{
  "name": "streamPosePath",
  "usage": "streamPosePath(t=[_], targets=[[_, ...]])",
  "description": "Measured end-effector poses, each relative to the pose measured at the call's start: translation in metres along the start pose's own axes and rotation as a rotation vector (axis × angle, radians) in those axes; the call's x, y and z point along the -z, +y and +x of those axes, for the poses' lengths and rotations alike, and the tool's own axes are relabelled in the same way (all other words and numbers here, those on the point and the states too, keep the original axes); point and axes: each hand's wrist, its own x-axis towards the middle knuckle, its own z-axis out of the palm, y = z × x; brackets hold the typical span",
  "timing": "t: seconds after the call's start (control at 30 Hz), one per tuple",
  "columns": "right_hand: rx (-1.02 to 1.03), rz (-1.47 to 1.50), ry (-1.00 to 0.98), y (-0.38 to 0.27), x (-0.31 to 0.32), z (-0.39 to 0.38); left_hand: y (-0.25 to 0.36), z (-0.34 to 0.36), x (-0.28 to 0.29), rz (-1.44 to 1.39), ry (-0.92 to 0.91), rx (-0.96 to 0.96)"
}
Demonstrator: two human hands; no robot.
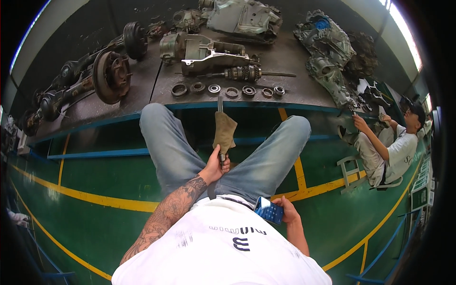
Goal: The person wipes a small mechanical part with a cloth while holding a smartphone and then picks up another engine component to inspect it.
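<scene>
Tan cloth drapes over the metal tool that my left hand clamps by its lower end, fingers wrapped tight. From that hand the tool's long axis runs straight up and away, between my knees, its tip reaching the near edge of the desk. My right hand sits lower and to the right of the left hand, closed around a blue phone, so the left is nearer the desk. Just beyond the tool tip lies a row of bearing rings, then a geared shaft and gearbox casings. Far right of the left hand, another person sits working.
</scene>
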Motion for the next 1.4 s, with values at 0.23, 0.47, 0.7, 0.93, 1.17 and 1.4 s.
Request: streamPosePath(t=[0.23, 0.47, 0.7, 0.93, 1.17, 1.4], targets=[[-0.106, 0.304, -0.1, 0.006, -0.033, -0.021, -0.002, 0.002, 0.004, -0.011, 0.027, 0.013], [0.485, 0.393, -0.11, -0.068, -0.03, -0.037, 0.001, 0.005, 0.004, 0.012, 0.031, 0.002], [0.895, 0.243, 0.039, -0.173, -0.014, -0.048, 0.003, 0.001, -0.002, 0.018, 0.04, 0.004], [1.141, 0.156, 0.492, -0.207, 0.031, -0.054, 0.002, -0.003, -0.002, 0.023, 0.047, 0.005], [1.182, 0.312, 0.734, -0.194, 0.1, -0.043, 0.002, 0.0, -0.005, 0.052, 0.048, 0.003], [1.053, 0.584, 0.524, -0.181, 0.112, -0.039, 0.002, 0.0, -0.002, 0.033, 0.031, 0.003]])
